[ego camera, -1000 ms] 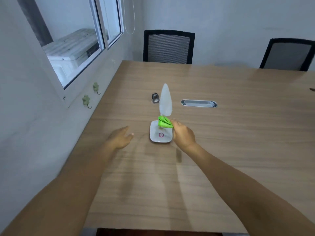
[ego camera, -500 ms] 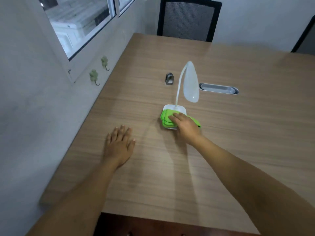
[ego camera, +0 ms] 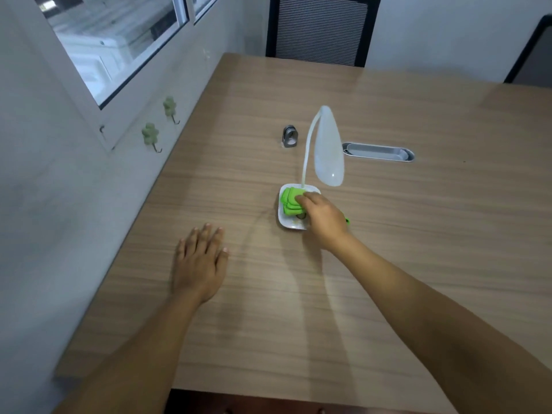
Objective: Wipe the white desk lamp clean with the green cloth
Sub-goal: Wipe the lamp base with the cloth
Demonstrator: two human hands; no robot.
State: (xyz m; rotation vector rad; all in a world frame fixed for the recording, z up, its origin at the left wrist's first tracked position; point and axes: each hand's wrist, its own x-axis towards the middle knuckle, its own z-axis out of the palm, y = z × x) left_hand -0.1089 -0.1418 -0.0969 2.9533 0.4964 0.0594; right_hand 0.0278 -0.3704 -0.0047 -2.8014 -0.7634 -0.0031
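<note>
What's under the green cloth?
The folded green cloth lies on the white desk lamp's square base, pressed down by the right hand. The base's middle is covered; only its edges show.

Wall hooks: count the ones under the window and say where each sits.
2. One hook is nearer the camera, lower on the wall; the other hook is farther along, just below the window frame. More may lie out of view.

Right hand [ego camera: 324,218] presses the folded green cloth [ego camera: 291,203] onto the lamp's [ego camera: 328,147] square white base, fingers bent over it. Left hand [ego camera: 198,259] lies flat on the wooden table [ego camera: 418,234], fingers spread, near the lamp's left. Behind the lamp, a small metal ring [ego camera: 289,135].
</note>
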